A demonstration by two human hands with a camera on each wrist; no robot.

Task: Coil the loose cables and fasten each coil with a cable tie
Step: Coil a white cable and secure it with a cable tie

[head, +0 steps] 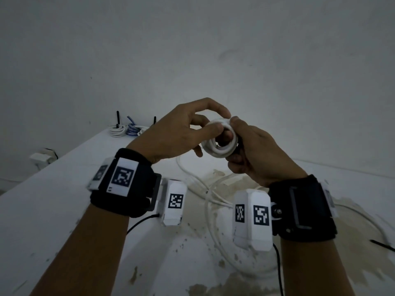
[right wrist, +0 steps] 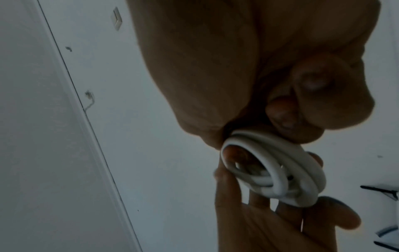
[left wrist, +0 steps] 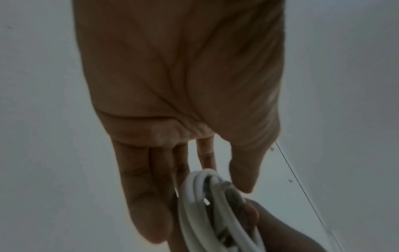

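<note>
- Three finished coils are sitting at the far end of the table, near the wall, each seemingly with a black tie sticking up from it, so I judge a good part of the job is already done.
- A white coil is being held up in the air between both hands, above the table; I cannot see any tie round it yet, so fastening appears to be still ahead.
- More loose white cable is lying in slack loops on the stained tabletop below the hands, waiting to be coiled, and a black cable tie is lying at the table's right edge, well apart from the hands.
- The right hand is gripping the coil, fingers curled round its rim and one finger passing through the ring.
- The left hand is pinching the top of the coil between thumb and forefinger, with the other fingers relaxed and nearly straight alongside it.
</note>
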